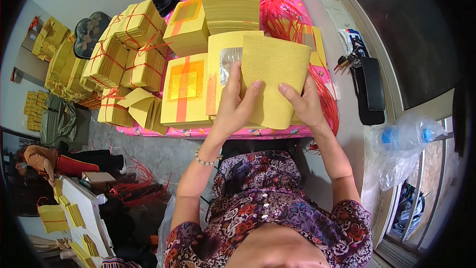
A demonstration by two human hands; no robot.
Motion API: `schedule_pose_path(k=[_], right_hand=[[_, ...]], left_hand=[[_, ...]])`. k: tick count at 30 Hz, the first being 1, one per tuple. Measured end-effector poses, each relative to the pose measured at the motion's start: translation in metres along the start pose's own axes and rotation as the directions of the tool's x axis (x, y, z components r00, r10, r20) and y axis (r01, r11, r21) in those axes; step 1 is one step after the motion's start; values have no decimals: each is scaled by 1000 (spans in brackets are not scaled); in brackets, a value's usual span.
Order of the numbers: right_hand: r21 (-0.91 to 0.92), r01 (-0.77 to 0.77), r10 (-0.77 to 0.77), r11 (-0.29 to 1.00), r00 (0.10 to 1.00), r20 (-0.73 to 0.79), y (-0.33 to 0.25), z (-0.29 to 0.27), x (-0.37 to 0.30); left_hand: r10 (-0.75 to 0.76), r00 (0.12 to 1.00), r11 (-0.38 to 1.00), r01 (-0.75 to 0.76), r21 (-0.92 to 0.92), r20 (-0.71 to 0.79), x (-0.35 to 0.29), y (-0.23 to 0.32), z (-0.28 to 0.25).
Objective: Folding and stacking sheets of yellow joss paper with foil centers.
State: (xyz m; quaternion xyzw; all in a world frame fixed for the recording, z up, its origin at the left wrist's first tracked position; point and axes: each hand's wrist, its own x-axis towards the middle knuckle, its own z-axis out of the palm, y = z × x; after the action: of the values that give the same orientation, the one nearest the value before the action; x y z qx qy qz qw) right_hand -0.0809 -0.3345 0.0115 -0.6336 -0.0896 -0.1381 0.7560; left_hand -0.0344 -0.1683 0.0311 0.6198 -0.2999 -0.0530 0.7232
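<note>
My left hand [239, 100] and my right hand [305, 103] grip a slightly curved wad of yellow joss paper [276, 77] from both sides, thumbs on its near face. It is held up over the table, and how many sheets it has cannot be made out. Just behind my left hand is a yellow paper stack with a silver square [229, 55], partly hidden by the wad. To its left sits a stack with a gold-orange square and a red stripe [186, 83]. A folded yellow sheet [144, 106] leans at the table's left edge.
Taller yellow stacks [231, 12] stand behind on the pink-covered table [243, 133]. Bundles tied with red string [106, 62] are piled at left. Loose red strings [282, 0] spread along the right side. A black case [368, 87] lies on the right ledge. Another person [39, 161] is at far left.
</note>
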Motion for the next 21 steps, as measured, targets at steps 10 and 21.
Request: schedule_pose_path(k=[10,21], right_hand=[[-53,40,-40,998,999,5,-5,-4,-8],[-39,-63,65,997,997,47,-4,-15,-7]], left_hand=[[-104,993,987,109,-120,49,-8,1,2],[-53,998,987,59,-152,44,-7,-7,12]])
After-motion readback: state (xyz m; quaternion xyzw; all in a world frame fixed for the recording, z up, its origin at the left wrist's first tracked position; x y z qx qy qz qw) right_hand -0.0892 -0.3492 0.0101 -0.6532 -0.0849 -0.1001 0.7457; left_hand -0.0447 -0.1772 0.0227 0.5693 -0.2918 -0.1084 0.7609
